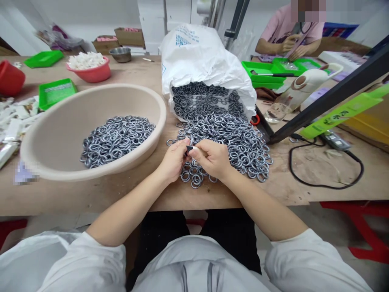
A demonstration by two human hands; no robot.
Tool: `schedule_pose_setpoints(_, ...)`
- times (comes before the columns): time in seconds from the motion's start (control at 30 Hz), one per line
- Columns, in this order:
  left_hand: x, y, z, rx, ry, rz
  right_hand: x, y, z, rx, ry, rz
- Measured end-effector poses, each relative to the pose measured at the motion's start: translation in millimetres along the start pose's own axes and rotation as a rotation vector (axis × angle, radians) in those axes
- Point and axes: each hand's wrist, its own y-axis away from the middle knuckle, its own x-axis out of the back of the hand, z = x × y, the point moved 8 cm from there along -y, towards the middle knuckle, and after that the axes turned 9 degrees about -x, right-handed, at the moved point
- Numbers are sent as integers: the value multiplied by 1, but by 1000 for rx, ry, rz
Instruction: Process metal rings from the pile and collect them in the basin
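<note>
Over the near edge of a heap of grey metal rings (231,138), my two hands meet. My left hand (176,159) is closed, with what looks like one grey ring pinched upright at its fingertips. The fingers of my right hand (213,157) are closed on a small black-tipped tool (189,149), its tip against the left fingers; the rest of it is hidden in my grip. The rings spill out of a white woven sack (200,52) lying on its side. To the left, a large beige basin (45,162) holds many similar rings.
A red bowl of white pieces (89,67), green trays (56,93) and a metal bowl (120,54) stand behind the basin. On the right are a slanted black post (322,89), a looped cable (325,186) and a bottle (300,91). Another person (288,36) works across the table.
</note>
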Motion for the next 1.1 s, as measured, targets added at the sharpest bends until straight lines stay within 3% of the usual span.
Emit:
schedule_pose_setpoints(0.23, -3, 4, -3, 73, 33, 14, -4, 0, 1, 8, 95, -5)
schedule_pose_setpoints(0.6, -6, 4, -3, 72, 76, -35, -5, 1, 0, 14, 86, -15)
schedule_pose_setpoints(0.7, -10, 7, -2, 59, 71, -98, 4, -5, 14, -69, 59, 30)
schedule_pose_setpoints(0.83, -22, 11, 1, 33, 52, -231, 28, -11, 36, -234, 12, 208)
schedule_pose_setpoints(1.0, -10, 6, -2, 49, 66, -81, 12, -6, 6, 9, 33, 94)
schedule_pose_setpoints(1.1, -3, 4, -3, 61, 76, 3, 2, -2, -4, 80, 101, 58)
